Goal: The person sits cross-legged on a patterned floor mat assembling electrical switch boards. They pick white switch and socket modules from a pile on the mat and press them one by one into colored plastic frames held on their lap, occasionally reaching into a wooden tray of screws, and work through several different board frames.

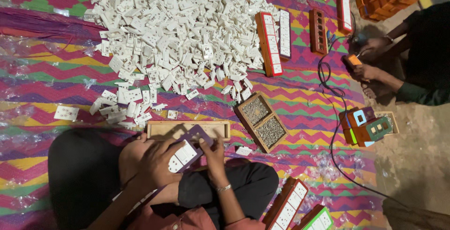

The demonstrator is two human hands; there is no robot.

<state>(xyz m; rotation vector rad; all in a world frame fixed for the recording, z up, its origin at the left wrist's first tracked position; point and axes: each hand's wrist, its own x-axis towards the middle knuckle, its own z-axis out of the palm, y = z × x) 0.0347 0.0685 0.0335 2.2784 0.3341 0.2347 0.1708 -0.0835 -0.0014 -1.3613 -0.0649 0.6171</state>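
**Hemmed in ahead, open mat to the sides**

Wooden frame (188,129) lies just past the hands; screw box (262,121) blocks the right. Socket pile (178,33) fills the far mat. Bare mat (47,89) opens left; cable (333,117) crosses the right.

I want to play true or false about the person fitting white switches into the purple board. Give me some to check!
1. Both hands hold the purple board. True: the left hand and right hand grip it from either side.
2. The white socket pile lies on a bare wooden floor. False: it lies on a colourful zigzag mat.
3. The two-part wooden box holds small screws. True, as far as the picture shows.
4. The right wrist is bare. False: it wears a thin bracelet.
5. Another person's hands work at the right edge. True.
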